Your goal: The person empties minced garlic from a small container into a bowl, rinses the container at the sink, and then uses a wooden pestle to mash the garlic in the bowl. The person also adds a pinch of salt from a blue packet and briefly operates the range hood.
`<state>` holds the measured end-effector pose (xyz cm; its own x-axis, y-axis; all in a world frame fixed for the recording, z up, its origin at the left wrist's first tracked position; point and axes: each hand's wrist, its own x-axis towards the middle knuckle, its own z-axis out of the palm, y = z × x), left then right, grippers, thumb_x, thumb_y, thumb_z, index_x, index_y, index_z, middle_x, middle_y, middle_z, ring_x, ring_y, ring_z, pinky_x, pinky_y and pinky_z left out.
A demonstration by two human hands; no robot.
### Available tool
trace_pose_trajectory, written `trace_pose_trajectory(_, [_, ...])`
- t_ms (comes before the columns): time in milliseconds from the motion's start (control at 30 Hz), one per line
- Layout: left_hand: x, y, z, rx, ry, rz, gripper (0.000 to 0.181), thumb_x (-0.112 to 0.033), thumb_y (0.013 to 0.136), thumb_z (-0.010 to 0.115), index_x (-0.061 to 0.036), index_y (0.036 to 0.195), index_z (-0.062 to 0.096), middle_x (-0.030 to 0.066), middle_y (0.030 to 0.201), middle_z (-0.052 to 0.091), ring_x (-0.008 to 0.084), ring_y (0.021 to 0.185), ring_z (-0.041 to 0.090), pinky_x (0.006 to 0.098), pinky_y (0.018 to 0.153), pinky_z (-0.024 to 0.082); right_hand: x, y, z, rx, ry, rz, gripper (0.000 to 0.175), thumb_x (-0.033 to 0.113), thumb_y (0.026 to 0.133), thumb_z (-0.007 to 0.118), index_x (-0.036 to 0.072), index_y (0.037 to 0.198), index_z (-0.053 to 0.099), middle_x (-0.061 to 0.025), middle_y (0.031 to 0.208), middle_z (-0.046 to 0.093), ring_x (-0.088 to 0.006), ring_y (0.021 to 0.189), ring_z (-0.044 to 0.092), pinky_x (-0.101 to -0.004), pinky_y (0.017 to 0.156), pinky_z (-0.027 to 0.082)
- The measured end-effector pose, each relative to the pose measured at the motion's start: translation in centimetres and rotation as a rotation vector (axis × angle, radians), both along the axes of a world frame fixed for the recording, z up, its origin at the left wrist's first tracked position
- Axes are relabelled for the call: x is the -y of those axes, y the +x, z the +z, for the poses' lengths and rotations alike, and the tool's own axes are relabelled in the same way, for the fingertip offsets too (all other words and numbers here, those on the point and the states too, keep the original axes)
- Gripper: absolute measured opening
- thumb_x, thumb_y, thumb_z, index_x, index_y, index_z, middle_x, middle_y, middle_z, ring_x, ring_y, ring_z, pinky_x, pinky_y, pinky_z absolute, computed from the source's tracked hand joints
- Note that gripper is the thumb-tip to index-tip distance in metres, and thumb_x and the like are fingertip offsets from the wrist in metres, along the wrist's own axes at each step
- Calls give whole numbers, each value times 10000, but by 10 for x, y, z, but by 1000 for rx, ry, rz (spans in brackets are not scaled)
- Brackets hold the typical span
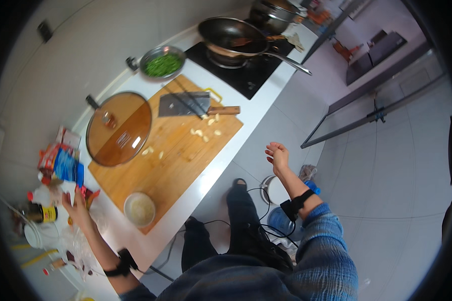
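Observation:
My left hand (77, 210) is over the left end of the counter, fingers apart and holding nothing I can see. Its fingertips are just below a blue packet (68, 167) and beside a small red packet (86, 192); whether they touch is unclear. Away from the counter, my right hand (279, 156) hangs above the floor with loosely curled, parted fingers and nothing in it. A wooden cutting board (173, 158) carries a cleaver (184, 104), dark chopsticks (190, 98), several peeled garlic cloves (199, 133) and a white bowl (139, 209) with pale contents.
A glass lid (118, 128) overlaps the board's far left side. Behind the board, a metal bowl (162, 62) holds chopped greens. A wok (233, 37) rests on the black cooktop (248, 81), its handle jutting past the counter edge. Bottles and a white tub (41, 235) crowd the left.

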<state>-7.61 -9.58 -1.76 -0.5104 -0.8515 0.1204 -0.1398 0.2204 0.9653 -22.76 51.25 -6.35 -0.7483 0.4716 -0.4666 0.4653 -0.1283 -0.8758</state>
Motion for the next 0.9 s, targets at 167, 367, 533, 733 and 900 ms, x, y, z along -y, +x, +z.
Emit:
trace_pose_trajectory(167, [-152,-10,54,35,-205,-160,475,-146,943,595,6,1352,406,134,1326,483,184,1086,546,298,938,438,-89,-80,-77,101,-247,-108,277,265,877,569,110,1107,563,-36,991,616,-159,829,585,-338,670,443])
trace_pose_trajectory(367, [-372,-74,46,214,-110,-376,480,-26,924,558,-24,1368,375,95,1031,614,129,925,557,245,852,431,-133,-234,-178,58,-533,-158,449,446,907,545,109,1203,525,-31,1074,599,-209,1016,525,-409,858,403])
trace_pose_trajectory(533, [-505,-142,43,368,-60,-676,494,67,867,552,-9,1325,383,140,1351,421,171,946,605,283,844,461,-142,-309,-200,48,-766,-127,457,462,962,447,93,1223,513,-53,1146,562,-215,1040,512,-402,902,404])
trace_pose_trajectory(733, [-581,-181,19,532,-31,-803,493,110,810,572,-25,1264,432,168,1325,419,209,958,634,306,827,498,-177,-337,-137,-93,-967,-100,497,477,977,395,67,1243,488,-50,1115,569,-199,1050,510,-376,915,403])
trace_pose_trajectory(900, [-613,-202,1,592,-134,-953,527,130,755,595,-34,1237,457,201,1320,417,223,956,645,316,813,513,-186,-347,-103,39,-900,-84,508,490,975,350,55,1168,528,-60,1049,595,-191,1033,514,-370,907,399])
